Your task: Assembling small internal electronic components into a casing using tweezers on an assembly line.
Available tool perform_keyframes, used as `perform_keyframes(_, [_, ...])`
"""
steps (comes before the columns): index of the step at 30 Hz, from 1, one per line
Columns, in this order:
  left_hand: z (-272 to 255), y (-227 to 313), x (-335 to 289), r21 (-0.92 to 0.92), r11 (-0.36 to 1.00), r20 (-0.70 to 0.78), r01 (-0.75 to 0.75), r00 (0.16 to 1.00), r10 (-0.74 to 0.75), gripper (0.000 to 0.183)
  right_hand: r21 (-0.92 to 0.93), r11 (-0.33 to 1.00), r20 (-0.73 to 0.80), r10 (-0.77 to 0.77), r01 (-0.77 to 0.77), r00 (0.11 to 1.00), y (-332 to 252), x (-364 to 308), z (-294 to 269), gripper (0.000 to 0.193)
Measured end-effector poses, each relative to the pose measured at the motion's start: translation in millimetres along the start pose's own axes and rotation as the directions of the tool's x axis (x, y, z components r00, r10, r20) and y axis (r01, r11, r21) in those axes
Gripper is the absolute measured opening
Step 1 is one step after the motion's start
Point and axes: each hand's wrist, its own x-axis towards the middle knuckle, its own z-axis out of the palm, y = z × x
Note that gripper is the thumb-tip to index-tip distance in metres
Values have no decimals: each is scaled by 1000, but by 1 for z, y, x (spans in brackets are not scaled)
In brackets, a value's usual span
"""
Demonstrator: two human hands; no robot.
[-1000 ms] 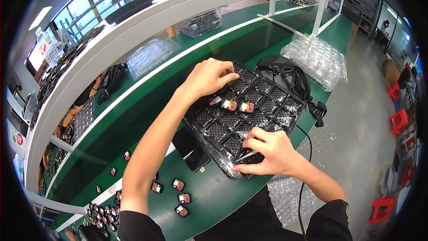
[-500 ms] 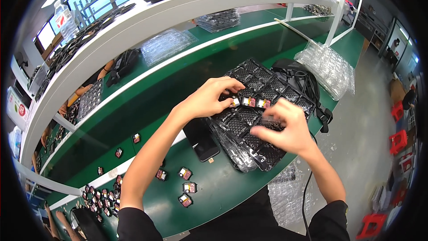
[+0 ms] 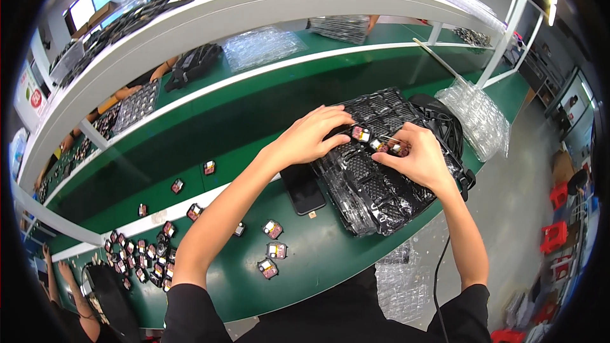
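Observation:
A black plastic blister tray (image 3: 381, 184) with moulded pockets lies on top of a stack of similar trays. Three small black electronic modules with yellow, white and dark red faces sit in a row on it. Over the tray's left part, my left hand (image 3: 311, 136) is open, thumb and fingers apart, with the leftmost module (image 3: 361, 133) just beyond their tips. My right hand (image 3: 419, 157) pinches the rightmost module (image 3: 400, 148), which its fingers partly cover. The middle module (image 3: 379, 145) lies by the right thumb and fingers.
A black phone (image 3: 305, 189) lies left of the trays. Several loose modules (image 3: 276, 251) and a heap of them (image 3: 136, 257) are on the green bench. Black straps and cable (image 3: 438, 117) lie behind the tray, beside clear trays (image 3: 476, 117). A white shelf (image 3: 267, 6) spans overhead.
My right hand has come down onto the rightmost module and closed on it. My left hand's fingers now sit a little apart from the leftmost module. The view has shifted.

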Motion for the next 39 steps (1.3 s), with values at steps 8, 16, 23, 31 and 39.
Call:
perform_keyframes(8, [-39,20,-53,38,997,-203,72,977,-63,42,162,983,-374,137,-81,917,1,-67,-42,15])
perform_keyframes(16, [-39,55,-272,290,888,75,357,917,-393,77,520,621,-571,764,-587,302,102,-330,26,34])
perform_keyframes(23, [-12,58,-278,330,873,-74,359,932,-355,33,513,491,-195,865,-704,461,-13,-412,159,55])
perform_keyframes(31, [-10,74,-283,348,845,-167,406,914,-370,37,446,893,42,39,-54,998,-144,-181,141,32])
perform_keyframes(39, [17,163,-300,361,830,-112,426,903,-415,66,342,936,251,-3,-85,968,-148,-101,200,47])
